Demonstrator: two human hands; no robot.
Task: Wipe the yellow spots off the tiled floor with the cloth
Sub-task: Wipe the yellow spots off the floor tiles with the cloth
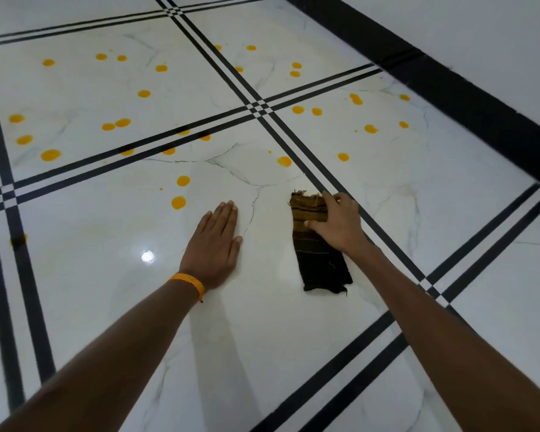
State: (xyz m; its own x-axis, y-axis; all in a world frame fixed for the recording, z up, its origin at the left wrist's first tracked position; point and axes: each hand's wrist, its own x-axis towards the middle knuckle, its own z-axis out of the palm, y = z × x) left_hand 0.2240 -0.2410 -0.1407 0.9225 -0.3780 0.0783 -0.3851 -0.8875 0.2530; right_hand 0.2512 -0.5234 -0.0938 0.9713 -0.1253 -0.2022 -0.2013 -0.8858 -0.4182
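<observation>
A dark folded cloth [323,263] with yellow-stained far end lies flat on the white marble tiled floor [262,322]. My right hand [337,222] presses down on the cloth's far half, fingers spread over it. My left hand [214,244] rests flat on the bare tile to the left of the cloth, palm down, holding nothing; an orange band circles its wrist. Several yellow spots dot the floor beyond the hands. The nearest spots [179,202] sit just left of my left fingertips, and another spot [284,161] lies beyond the cloth.
Black double stripes [262,107] cross the floor between the tiles. A black skirting band [468,98] runs along the white wall at the right. A faint yellow smear [18,240] sits on a stripe at far left. A light glare shows near my left wrist.
</observation>
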